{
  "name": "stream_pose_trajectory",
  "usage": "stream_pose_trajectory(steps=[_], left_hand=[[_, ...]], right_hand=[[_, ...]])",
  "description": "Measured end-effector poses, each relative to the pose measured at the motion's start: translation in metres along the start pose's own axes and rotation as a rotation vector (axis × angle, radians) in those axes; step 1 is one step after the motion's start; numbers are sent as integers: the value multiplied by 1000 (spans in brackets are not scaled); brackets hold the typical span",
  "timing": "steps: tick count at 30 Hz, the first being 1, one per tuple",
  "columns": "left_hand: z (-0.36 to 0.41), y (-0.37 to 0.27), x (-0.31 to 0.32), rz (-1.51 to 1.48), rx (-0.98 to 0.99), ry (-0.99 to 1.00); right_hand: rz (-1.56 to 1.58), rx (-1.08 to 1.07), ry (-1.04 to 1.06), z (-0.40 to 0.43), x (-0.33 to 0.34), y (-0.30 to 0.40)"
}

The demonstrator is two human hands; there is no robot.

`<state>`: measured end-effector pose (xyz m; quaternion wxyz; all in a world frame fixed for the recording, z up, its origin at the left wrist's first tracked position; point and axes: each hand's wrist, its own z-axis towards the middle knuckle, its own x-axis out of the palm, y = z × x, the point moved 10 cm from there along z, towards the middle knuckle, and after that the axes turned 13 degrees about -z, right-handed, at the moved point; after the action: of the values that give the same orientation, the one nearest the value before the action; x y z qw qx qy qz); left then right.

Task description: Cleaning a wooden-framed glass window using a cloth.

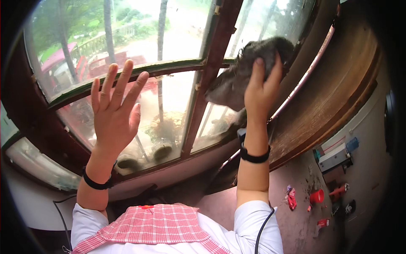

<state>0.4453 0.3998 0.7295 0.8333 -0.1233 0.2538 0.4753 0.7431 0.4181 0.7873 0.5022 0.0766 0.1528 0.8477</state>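
My right hand (pixel 263 89) presses a dark grey cloth (pixel 233 85) against the right-hand part of a wooden-framed window. Part of the cloth bunches above my fingers, and a flap hangs to the left over the dark red mullion (pixel 203 79). My left hand (pixel 115 108) is raised with its fingers spread and nothing in it. Its fingertips overlap the green-edged crossbar (pixel 127 73); whether they touch it I cannot tell. Behind that hand is a lower glass pane (pixel 171 104), with upright bars beyond the glass.
A brown wooden door leaf (pixel 317 104) stands just right of my right arm. On the floor farther right are a red bucket (pixel 316 197), a crumpled red wrapper (pixel 291 200) and a red box (pixel 323 223). A black cable (pixel 263 225) runs along my right sleeve.
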Motion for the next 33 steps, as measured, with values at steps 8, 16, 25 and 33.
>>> stream_pose_trajectory(steps=[8,16,25,33], left_hand=[[3,0,1,-19,12,3],[-1,7,7,30,9,11],[1,-2,10,27,10,19],[1,-2,12,47,3,16]], right_hand=[[-288,-5,271,-106,44,-56],[18,715,2,-131,-6,-188],[79,769,29,-26,35,-203],[251,297,490,-89,51,-45]])
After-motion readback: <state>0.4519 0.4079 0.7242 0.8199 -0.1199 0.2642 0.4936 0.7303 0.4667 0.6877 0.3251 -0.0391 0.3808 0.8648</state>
